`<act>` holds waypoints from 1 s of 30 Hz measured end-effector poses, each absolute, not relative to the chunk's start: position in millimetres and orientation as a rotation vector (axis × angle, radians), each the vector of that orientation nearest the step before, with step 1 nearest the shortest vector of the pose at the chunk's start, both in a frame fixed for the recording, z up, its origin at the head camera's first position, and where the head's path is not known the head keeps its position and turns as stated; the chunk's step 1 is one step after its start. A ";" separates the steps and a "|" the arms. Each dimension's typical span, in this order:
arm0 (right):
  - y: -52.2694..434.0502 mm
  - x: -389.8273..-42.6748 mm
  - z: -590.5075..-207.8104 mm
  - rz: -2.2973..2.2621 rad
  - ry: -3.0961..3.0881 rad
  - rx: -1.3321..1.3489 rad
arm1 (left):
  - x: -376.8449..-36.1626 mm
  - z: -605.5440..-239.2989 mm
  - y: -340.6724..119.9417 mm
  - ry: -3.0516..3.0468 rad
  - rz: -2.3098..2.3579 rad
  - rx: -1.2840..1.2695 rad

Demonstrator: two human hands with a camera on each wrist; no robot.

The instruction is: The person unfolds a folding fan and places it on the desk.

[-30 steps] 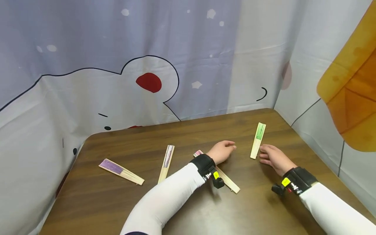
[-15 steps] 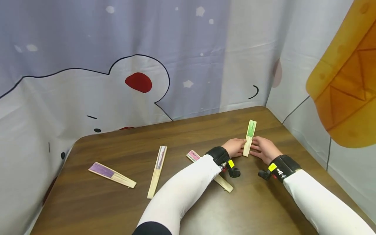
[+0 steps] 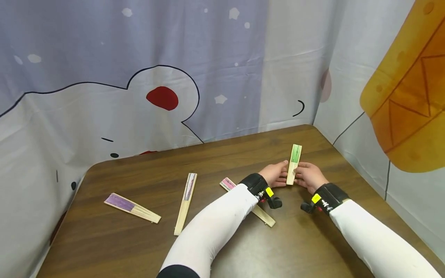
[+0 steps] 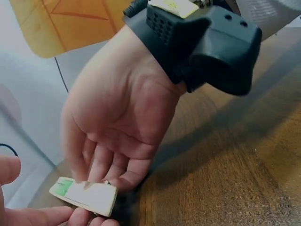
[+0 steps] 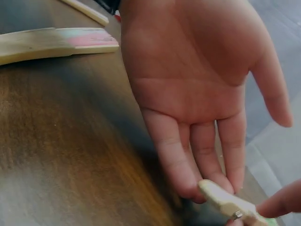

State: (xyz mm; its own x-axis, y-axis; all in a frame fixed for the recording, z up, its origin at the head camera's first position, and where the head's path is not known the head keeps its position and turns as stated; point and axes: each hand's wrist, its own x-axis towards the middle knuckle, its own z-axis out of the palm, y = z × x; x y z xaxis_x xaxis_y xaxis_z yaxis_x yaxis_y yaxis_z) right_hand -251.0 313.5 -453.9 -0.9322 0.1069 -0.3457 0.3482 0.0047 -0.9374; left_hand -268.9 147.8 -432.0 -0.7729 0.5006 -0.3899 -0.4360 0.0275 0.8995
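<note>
A folded hand fan with a green panel stands between my two hands at the right of the table. My right hand pinches its right edge; in the right wrist view one digit rests on top of the fan and a fingertip shows beneath. On the other side is my left hand, thumb raised away and fingers fairly straight. Its fingertips sit right at the fan's edge in the right wrist view. The left wrist view shows the green fan between both hands' fingers.
A folded fan with a pink panel lies partly hidden beneath my left forearm. Further left on the brown table lie a fan with a whitish, purple-streaked panel and one with a purple panel. Printed curtains hang behind the table.
My left hand has moved right to the green fan, then raised its thumb off it. My right hand has come in from the right and now pinches the fan. The head view has shifted slightly.
</note>
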 end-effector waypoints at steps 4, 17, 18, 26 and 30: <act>310.7 -252.4 -456.9 -2.029 2.075 0.466 | -274.4 -442.3 144.8 1.609 1.845 0.034; 278.8 -249.6 -459.3 -2.014 2.091 0.215 | -285.9 -454.2 115.0 1.622 1.904 0.085; 272.5 -249.7 -459.3 -2.017 2.089 0.194 | -285.0 -452.8 108.6 1.645 1.915 0.091; 220.4 -244.8 -454.9 -2.093 2.018 0.060 | -273.8 -450.0 53.7 1.809 1.960 0.150; 195.6 -235.8 -450.5 -2.111 1.961 0.031 | -262.2 -453.2 27.7 1.832 1.996 0.193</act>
State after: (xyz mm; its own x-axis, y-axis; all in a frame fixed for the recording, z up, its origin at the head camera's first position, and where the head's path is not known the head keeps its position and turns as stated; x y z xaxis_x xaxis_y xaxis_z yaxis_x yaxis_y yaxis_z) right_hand -235.8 195.6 -450.5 -0.9662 -0.1739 -0.1905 0.2028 -0.0560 -0.9776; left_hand -262.2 27.7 -453.2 -0.9011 0.3951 -0.1785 -0.2117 -0.0417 0.9764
